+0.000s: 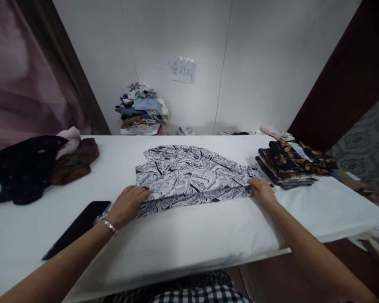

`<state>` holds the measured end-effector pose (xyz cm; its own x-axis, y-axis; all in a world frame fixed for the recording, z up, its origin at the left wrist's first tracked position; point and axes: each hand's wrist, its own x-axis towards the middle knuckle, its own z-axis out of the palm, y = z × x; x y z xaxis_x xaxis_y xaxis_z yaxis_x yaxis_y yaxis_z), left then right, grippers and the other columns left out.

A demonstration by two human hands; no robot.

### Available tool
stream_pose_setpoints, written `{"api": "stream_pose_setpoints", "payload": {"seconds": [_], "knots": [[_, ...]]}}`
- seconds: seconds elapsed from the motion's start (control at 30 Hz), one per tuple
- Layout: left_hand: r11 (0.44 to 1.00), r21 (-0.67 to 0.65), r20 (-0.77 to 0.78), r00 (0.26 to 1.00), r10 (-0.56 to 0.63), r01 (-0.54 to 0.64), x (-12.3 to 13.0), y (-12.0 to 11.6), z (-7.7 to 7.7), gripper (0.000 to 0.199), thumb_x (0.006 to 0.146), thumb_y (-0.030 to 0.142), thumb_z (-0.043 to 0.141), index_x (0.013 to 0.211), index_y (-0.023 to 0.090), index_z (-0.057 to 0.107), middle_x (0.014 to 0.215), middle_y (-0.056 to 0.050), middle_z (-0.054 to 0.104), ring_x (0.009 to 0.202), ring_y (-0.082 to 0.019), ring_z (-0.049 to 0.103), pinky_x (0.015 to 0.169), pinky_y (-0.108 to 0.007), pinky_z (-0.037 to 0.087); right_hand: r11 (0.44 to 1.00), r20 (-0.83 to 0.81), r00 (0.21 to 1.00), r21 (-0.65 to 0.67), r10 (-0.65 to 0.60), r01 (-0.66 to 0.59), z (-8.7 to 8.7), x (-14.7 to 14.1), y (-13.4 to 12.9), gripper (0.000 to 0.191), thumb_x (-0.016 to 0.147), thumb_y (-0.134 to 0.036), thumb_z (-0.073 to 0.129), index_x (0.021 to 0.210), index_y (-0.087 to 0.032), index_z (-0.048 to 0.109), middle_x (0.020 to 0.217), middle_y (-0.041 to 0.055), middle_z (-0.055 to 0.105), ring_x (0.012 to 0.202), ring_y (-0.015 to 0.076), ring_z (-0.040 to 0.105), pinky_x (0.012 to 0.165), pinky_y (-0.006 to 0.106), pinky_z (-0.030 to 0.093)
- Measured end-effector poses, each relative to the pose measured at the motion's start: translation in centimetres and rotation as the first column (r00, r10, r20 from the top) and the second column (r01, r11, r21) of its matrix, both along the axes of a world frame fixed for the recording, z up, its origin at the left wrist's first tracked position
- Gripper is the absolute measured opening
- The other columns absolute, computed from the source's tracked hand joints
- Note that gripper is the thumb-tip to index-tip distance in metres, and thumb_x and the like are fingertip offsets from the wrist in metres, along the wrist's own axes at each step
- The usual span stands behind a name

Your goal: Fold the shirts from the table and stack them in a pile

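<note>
A black-and-white newspaper-print garment (192,176) lies on the white table (183,240), its near part folded over with a strip of the same print showing along the front edge. My left hand (129,204) is closed on the garment's near left edge, with a bit of the same print beside the wrist. At the right end, my right hand (262,191) pinches the near edge. Between both hands the edge runs nearly straight. The fingertips are partly hidden by the cloth and the backs of the hands.
A dark flat board (78,229) lies by my left forearm. Crumpled dark clothes (28,166) are at the left, a folded stack (290,164) at the right. Behind the table are a tall clothes pile (142,109) and a paper sign (183,70) on the wall.
</note>
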<state>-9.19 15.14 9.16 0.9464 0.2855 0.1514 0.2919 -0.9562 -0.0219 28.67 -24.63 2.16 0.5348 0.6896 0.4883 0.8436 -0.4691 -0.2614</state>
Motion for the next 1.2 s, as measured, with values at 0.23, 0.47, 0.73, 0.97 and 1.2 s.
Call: {"api": "stream_pose_setpoints", "payload": {"seconds": [0.23,0.47,0.73,0.97,1.2], "knots": [[0.987,-0.001,0.024,0.986,0.164,-0.164,-1.0,0.6,-0.1,0.043,0.075,0.005,0.047,0.110,0.019,0.067,0.108,-0.010,0.070,0.101,-0.027,0.064,0.093,-0.037,0.047,0.999,0.056,0.997,-0.016,0.047,-0.046,-2.5,-0.6,-0.6,0.028,0.084,-0.015,0.046,0.087,-0.019,0.073,0.104,0.0116,0.074,0.100,0.0268,0.067,0.092,0.045,0.052],[0.997,0.063,-0.010,0.999,-0.034,0.035,-2.6,1.0,-1.1,0.040,0.082,0.001,0.041,0.101,0.021,0.070,0.102,-0.009,0.071,0.097,-0.025,0.064,0.092,-0.041,0.047,1.000,-0.005,1.000,0.029,0.006,-0.005,-2.9,-0.5,-0.7,0.027,0.083,-0.019,0.045,0.087,-0.019,0.072,0.103,0.0113,0.074,0.099,0.0263,0.067,0.092,0.043,0.052],[0.997,0.055,0.050,0.997,0.052,-0.055,-4.5,1.2,-3.6,0.055,0.079,-0.001,0.037,0.115,0.025,0.070,0.127,-0.006,0.067,0.125,-0.025,0.056,0.106,-0.048,0.040,0.989,0.020,0.999,-0.143,-0.036,0.039,-1.8,-0.9,0.1,0.032,0.076,-0.010,0.040,0.085,-0.017,0.071,0.094,0.0106,0.073,0.091,0.0244,0.066,0.089,0.038,0.050],[0.993,-0.062,0.028,0.994,0.103,-0.101,-5.7,-1.3,-3.5,0.062,0.079,0.022,0.050,0.141,0.022,0.052,0.147,-0.008,0.050,0.138,-0.029,0.043,0.116,-0.055,0.029,0.991,0.042,0.999,-0.136,-0.009,0.014,-2.1,-2.5,-0.1,0.048,0.081,-0.020,0.044,0.122,-0.020,0.067,0.132,0.0112,0.063,0.125,0.0299,0.054,0.107,0.051,0.038],[0.997,-0.025,-0.056,0.995,0.078,-0.080,-3.6,-1.7,-3.1,0.061,0.079,-0.001,0.036,0.130,0.021,0.063,0.132,-0.009,0.064,0.123,-0.024,0.056,0.109,-0.046,0.038,0.956,-0.072,0.995,-0.283,0.065,-0.082,-2.3,-1.5,0.6,0.066,0.071,-0.010,0.043,0.134,-0.020,0.060,0.137,0.0121,0.059,0.129,0.0277,0.053,0.110,0.052,0.037]]}}
